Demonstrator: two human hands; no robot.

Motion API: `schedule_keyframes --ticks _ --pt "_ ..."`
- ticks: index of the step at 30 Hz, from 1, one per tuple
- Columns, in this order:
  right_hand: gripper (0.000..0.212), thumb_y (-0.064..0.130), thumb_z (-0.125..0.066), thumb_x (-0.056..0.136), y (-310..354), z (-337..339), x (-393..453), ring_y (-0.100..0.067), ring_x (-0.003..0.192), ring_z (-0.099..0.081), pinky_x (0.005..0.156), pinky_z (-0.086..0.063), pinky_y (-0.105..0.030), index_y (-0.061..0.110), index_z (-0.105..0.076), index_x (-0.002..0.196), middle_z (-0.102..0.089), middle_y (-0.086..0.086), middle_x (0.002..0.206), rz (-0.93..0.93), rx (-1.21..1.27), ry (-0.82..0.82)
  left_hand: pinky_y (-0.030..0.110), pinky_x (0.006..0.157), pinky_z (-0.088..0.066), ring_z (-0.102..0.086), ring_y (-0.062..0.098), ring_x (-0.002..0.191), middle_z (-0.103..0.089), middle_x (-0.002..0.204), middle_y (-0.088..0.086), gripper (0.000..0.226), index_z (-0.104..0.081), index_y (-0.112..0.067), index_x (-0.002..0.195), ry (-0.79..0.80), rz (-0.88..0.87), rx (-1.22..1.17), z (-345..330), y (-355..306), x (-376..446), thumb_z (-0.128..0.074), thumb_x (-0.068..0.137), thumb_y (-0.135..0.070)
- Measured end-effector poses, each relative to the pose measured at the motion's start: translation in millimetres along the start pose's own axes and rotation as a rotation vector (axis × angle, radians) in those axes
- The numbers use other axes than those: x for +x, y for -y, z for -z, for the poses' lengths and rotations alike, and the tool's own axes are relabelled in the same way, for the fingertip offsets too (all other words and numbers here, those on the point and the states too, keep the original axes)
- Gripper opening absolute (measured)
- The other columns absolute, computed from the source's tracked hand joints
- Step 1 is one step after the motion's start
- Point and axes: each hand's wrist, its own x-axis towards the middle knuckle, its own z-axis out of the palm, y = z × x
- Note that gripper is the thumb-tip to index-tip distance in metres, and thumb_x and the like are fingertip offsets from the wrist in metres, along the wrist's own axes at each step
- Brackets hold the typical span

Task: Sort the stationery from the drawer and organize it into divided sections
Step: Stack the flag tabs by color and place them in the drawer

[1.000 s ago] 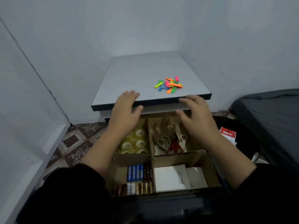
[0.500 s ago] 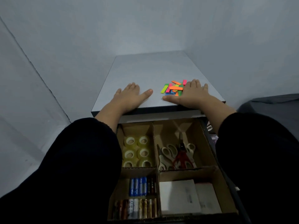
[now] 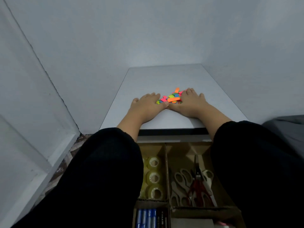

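A heap of small coloured paper tabs (image 3: 172, 97), orange, pink, green and blue, lies on the grey table top (image 3: 164, 76). My left hand (image 3: 148, 104) rests flat on the table against the heap's left side. My right hand (image 3: 191, 102) lies flat against its right side, thumbs nearly touching below the heap. Neither hand grips anything. Below the table edge the open drawer holds a cardboard divider (image 3: 166, 170) with tape rolls (image 3: 153, 177), scissors (image 3: 192, 185) and batteries (image 3: 146, 218) in separate sections.
Pale walls close in behind and on both sides of the table. A patterned floor strip (image 3: 65, 163) shows at lower left. Something dark grey (image 3: 289, 127) sits at the right edge. My black sleeves hide parts of the drawer.
Both hands moved from the table's front edge onto its top and slid inward, pushing the tabs into a tighter heap between them. The camera leaned forward.
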Motion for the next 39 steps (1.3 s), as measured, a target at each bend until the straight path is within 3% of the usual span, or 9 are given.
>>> schedule_keyframes --ticks 4,6,9,14,20,25,32,36,39 --pt "0.058 0.068 -0.057 0.078 -1.4 6.1 -12.3 -0.018 0.112 -0.05 0.097 -0.037 -0.039 0.024 -0.057 0.116 -0.057 0.0 0.119 0.093 0.297 -0.091 0.043 0.111 -0.019 -0.031 0.016 0.138 -0.038 0.15 -0.006 0.052 -0.048 -0.036 0.137 -0.054 0.006 -0.155 5.2 0.9 -5.2 -0.043 0.091 -0.061" --pt "0.049 0.052 -0.069 0.08 -2.4 8.6 -22.3 -0.011 0.103 -0.051 0.086 -0.039 -0.028 0.022 -0.059 0.118 -0.058 0.006 0.114 0.098 0.549 -0.114 0.038 0.107 -0.025 -0.039 0.016 0.132 -0.046 0.143 -0.006 0.04 -0.056 -0.034 0.13 -0.084 0.004 -0.208 6.7 1.0 -8.9 -0.048 0.094 -0.049" --pt "0.042 0.037 -0.064 0.088 -8.5 6.6 -26.9 -0.012 0.118 -0.05 0.09 -0.034 -0.021 0.018 -0.06 0.125 -0.057 0.004 0.126 0.014 0.736 -0.275 0.036 0.099 -0.039 -0.051 0.018 0.115 -0.06 0.122 -0.006 0.024 -0.065 -0.029 0.114 -0.128 0.023 -0.33 7.2 1.5 -11.9 -0.052 0.095 -0.035" --pt "0.011 0.028 -0.063 0.088 -11.4 3.7 -27.0 -0.016 0.093 -0.056 0.075 -0.043 -0.028 0.018 -0.068 0.09 -0.061 0.005 0.09 -0.025 0.699 -0.345 0.037 0.086 -0.047 -0.054 0.019 0.099 -0.057 0.1 -0.006 0.004 -0.056 -0.029 0.092 -0.178 0.039 -0.425 3.7 8.3 -7.4 -0.055 0.093 -0.026" --pt "0.018 0.047 -0.062 0.084 -2.4 5.3 -26.5 -0.012 0.094 -0.045 0.081 -0.032 -0.032 0.03 -0.063 0.08 -0.055 0.006 0.092 0.042 0.311 -0.335 0.036 0.079 -0.047 -0.055 0.021 0.092 -0.058 0.094 -0.003 0.011 -0.053 -0.026 0.089 -0.234 0.039 -0.47 1.4 12.4 -3.1 -0.048 0.096 -0.019" --pt "0.024 0.046 -0.058 0.088 -3.2 1.3 -23.3 -0.016 0.1 -0.049 0.081 -0.031 -0.032 0.025 -0.069 0.091 -0.059 0.003 0.098 0.06 0.211 -0.355 0.04 0.097 -0.046 -0.053 0.02 0.112 -0.059 0.122 0.001 0.021 -0.06 -0.027 0.116 -0.175 0.038 -0.446 1.1 10.9 -3.9 -0.05 0.097 -0.026" --pt "0.023 0.026 -0.048 0.093 -5.0 -0.8 -20.5 -0.024 0.097 -0.051 0.084 -0.041 -0.038 0.013 -0.068 0.096 -0.06 -0.005 0.096 0.01 0.266 -0.396 0.037 0.086 -0.049 -0.055 0.02 0.098 -0.061 0.104 0.001 0.011 -0.057 -0.024 0.092 -0.206 0.029 -0.407 1.5 10.2 -1.8 -0.048 0.098 -0.021" --pt "0.024 0.021 -0.046 0.095 -6.1 -0.6 -19.3 -0.026 0.097 -0.05 0.083 -0.041 -0.04 0.008 -0.066 0.095 -0.06 -0.009 0.098 -0.007 0.28 -0.398 0.042 0.093 -0.047 -0.052 0.019 0.105 -0.061 0.103 -0.003 0.02 -0.064 -0.025 0.08 -0.231 0.011 -0.552 3.3 8.8 -4.3 -0.052 0.091 -0.014" --pt "0.025 0.02 -0.044 0.096 -6.7 -0.3 -19.3 -0.025 0.098 -0.05 0.085 -0.041 -0.039 0.007 -0.066 0.097 -0.059 -0.008 0.099 -0.013 0.311 -0.391 0.044 0.095 -0.047 -0.047 0.02 0.118 -0.058 0.121 -0.002 0.032 -0.076 -0.024 0.086 -0.186 0.014 -0.539 1.9 10.2 -4.0 -0.051 0.083 -0.004"
